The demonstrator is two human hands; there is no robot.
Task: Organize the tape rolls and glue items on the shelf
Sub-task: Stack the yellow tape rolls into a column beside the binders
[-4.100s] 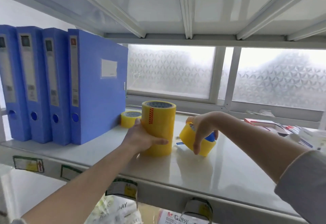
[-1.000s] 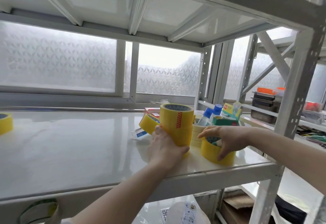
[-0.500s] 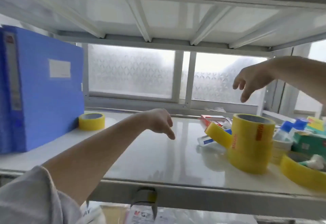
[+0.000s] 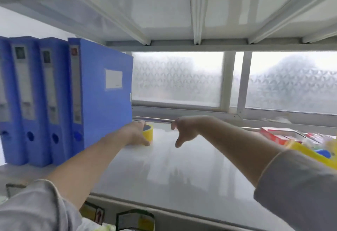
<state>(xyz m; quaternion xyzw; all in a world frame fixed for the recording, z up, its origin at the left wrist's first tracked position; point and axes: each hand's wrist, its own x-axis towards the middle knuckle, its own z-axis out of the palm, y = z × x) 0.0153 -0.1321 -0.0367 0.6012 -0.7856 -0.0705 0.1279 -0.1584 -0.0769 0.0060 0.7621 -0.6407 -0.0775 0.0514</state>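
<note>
Nearest the lens, two grey sleeves (image 4: pixel 34 209) frame the shot at 7 and 4 o'clock, both bare forearms stretched over the white shelf (image 4: pixel 173 172). At the shelf's front lip, around 6 o'clock, at least two label holders (image 4: pixel 135 220) hang blurred.

Further in, left of centre, the left hand (image 4: pixel 135 134) curls round the one small yellow roll (image 4: pixel 148 133), thumb low on its near side, fingers over the top; the grip looks like the start of a pick-up, likely to carry this stray roll to the rest. The roll stands flat on the shelf, just beside the nearest folder, at about 9 o'clock from the right hand.

The right hand (image 4: pixel 184 130) hangs at centre, holding nothing, fingers slack and pointing down, clear of the roll and apparently waiting.

At 3 o'clock, well apart from the roll, a pile of supplies (image 4: pixel 310 145) crowds the right edge: yellow tape, something blue, a red-and-white box (image 4: pixel 277 134). Blur prevents a count.

At 9 o'clock, four blue folders (image 4: pixel 102 92) stand upright, spines out, packed side by side.

Farthest back, two frosted window panes (image 4: pixel 178 77) glow behind the rack.
</note>
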